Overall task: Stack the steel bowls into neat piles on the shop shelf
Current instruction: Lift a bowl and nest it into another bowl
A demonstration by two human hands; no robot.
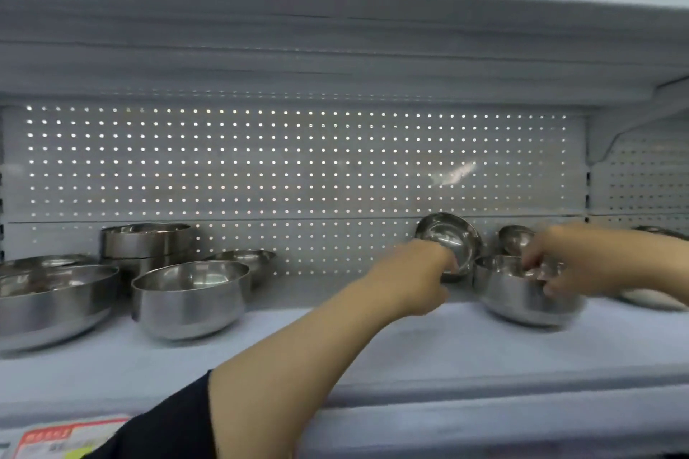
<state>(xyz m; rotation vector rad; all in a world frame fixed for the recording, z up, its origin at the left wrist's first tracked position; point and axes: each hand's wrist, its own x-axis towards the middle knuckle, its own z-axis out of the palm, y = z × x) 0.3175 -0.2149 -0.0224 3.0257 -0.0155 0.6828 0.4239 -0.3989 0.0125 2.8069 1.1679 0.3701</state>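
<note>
Head view. Shop shelf [373, 354], pale grey, pegboard back [298, 168].
Left group: wide shallow bowl [52, 302]; round deep bowl [190, 298] just beside it; straight-sided stack [145, 242] behind; small bowl [246, 259] at rear.
Right group: left hand [417, 272], grip pinching the rim of a tilted small bowl [447, 238]; right hand [559, 265], fingers curled over the rim of a blurred deep bowl [525, 298] on the shelf; another small bowl [516, 238] behind.
Price label [56, 438] on the front edge.

glossy steel bowls [190, 296]; matt painted shelf [428, 354]
</note>
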